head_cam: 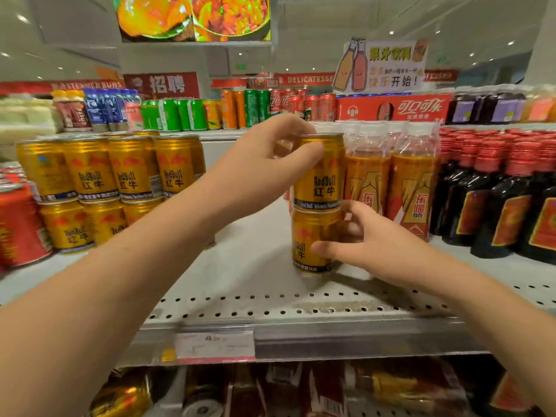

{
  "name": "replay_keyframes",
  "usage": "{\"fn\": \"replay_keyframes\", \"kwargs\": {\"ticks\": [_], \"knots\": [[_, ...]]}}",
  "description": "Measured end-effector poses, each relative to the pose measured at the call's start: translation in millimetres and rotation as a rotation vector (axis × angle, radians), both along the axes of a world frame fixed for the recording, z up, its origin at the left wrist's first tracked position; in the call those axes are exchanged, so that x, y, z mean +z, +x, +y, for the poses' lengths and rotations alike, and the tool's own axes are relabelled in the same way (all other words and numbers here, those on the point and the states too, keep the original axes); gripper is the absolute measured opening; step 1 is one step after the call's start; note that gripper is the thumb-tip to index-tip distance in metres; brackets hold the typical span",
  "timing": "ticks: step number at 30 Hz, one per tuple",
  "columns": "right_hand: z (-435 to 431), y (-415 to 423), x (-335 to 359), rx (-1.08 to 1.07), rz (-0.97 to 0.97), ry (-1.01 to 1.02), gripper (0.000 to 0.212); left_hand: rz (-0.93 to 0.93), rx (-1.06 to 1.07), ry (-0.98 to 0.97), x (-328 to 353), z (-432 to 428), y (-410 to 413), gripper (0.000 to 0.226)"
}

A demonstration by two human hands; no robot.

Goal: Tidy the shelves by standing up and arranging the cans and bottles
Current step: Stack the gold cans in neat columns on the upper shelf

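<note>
Fingers point(293, 125) of left hand point(270, 164) curled round upper gold can point(320, 176), upright on lower can point(308, 233), right hand point(370, 242) apparently pinching that one, bottles point(412, 182) of orange drink just beside, perforated shelf point(240, 266).

You have a white price tag point(215, 346) clipped to the front edge of the shelf point(361, 335). Overhead hangs a bright food screen point(194, 16). Further back you see a cartoon juice sign point(382, 66), a red delicatessen banner point(304, 79) and a red sign with white characters point(162, 85).
</note>
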State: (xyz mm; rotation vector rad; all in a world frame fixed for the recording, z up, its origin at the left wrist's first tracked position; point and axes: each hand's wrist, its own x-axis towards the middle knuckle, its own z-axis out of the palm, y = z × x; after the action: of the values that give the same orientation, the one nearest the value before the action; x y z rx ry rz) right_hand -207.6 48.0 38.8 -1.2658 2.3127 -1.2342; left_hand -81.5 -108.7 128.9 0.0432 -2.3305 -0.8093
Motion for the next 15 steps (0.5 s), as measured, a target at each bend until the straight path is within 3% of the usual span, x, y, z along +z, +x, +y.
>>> {"fn": "replay_keyframes", "kwargs": {"ticks": [2, 4, 9, 12, 15], "knots": [[-2, -4, 3, 0.053, -0.069, 0.034, 0.106, 0.034, 0.039, 0.007, 0, 3, 0, 0.034], [-5, -7, 2, 0.068, -0.1, 0.041, 0.107, 0.056, 0.092, -0.027, 1, 5, -2, 0.038], [-19, 6, -4, 0.041, 0.099, 0.035, 0.093, 0.034, 0.126, -0.065, 2, -5, -3, 0.033], [-30, 10, -6, 0.024, 0.126, -0.036, 0.078, -0.014, 0.085, -0.07, 4, -16, 4, 0.026], [-39, 11, -6, 0.033, 0.119, -0.034, 0.079, -0.028, 0.137, -0.175, 4, -28, 10, 0.026]]}}
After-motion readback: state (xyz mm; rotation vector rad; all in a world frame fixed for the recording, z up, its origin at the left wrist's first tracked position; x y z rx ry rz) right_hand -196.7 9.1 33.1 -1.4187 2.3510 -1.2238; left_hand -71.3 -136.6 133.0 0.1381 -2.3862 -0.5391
